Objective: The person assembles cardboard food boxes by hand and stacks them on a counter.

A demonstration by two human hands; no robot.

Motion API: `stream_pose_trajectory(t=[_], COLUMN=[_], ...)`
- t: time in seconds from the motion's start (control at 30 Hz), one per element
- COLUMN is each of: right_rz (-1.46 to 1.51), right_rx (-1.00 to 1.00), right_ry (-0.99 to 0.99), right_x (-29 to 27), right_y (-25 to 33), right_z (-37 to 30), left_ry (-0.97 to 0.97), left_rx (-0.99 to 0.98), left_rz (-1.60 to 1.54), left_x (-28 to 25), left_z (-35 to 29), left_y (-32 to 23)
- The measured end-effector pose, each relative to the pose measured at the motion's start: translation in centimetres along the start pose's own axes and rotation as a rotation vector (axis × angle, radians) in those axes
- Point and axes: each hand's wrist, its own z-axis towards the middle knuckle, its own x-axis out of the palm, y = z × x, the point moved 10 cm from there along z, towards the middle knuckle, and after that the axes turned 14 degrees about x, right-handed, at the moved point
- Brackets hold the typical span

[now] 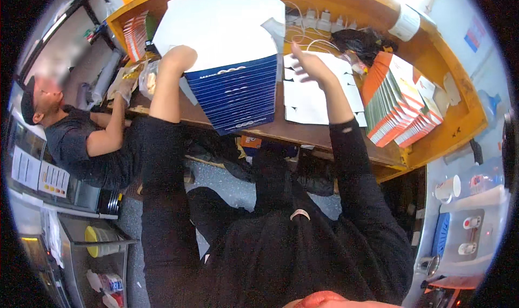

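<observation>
A tall stack of nested blue-and-white card cartons (232,94) leans over the front edge of the wooden bench, its large white inner panel (221,21) facing up. My left hand (180,60) grips the stack at its left edge, the fingers mostly hidden by the card. Off the stack's right side, my right hand (312,67) is raised with fingers apart and holds nothing. Below that hand lie flat white card blanks (319,100) with small dark notches along their edges.
Orange, white and green folded cartons (397,102) stand at the bench's right end. Behind are white cables and plugs (324,21) and a black plastic bag (362,43). At left a co-worker in dark clothes (70,140) works with a gloved hand. A shelf unit (94,254) stands lower left.
</observation>
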Motion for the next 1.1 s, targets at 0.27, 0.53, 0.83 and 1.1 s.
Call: stream_pose_trajectory(t=[0.27, 0.53, 0.83, 1.1], right_rz=[-0.911, -0.876, -0.509, -0.663], right_rx=[0.4, 0.455, 0.174, 0.058], right_ry=[-0.86, -0.836, -0.975, -0.968], right_x=[-12.7, -14.4, -17.4, -16.6], right_y=[-17.0, -19.0, -17.7, -14.8], right_z=[0.2, -0.5, -1.0, -0.6], left_ry=[-0.253, -1.546, -1.616, -1.865], left_rx=[-0.495, 0.658, 0.751, 0.621], left_rz=[-0.391, -0.808, -0.868, -0.891], left_x=[-1.3, -16.5, -16.9, -16.8], left_z=[-5.0, -23.3, -25.6, -27.5], left_y=[5.6, -17.9, -20.5, -18.9])
